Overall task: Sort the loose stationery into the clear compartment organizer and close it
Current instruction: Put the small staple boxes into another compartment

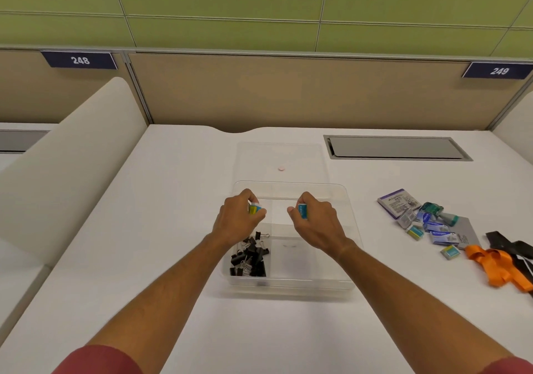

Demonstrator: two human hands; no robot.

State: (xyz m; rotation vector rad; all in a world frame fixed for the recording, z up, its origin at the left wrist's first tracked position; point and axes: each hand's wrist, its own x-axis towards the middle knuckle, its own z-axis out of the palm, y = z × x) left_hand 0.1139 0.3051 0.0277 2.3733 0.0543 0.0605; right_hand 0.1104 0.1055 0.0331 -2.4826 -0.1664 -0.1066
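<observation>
The clear compartment organizer (349, 238) stands open at the middle of the white desk, its clear lid (281, 154) lying flat just behind it. Black binder clips (250, 255) fill its front left compartment. My left hand (239, 219) hovers over the organizer's left side, pinching a small yellow and blue eraser (255, 208). My right hand (314, 221) hovers over the middle, pinching a small blue eraser (302, 210). Loose stationery (427, 223) lies in a pile to the right: small blue boxes, more erasers, a purple packet.
Orange and black ribbons (501, 261) lie at the desk's right edge beside a grey card (467, 229). A grey cable hatch (395, 147) is set into the desk at the back right. A white divider (72, 154) bounds the left side.
</observation>
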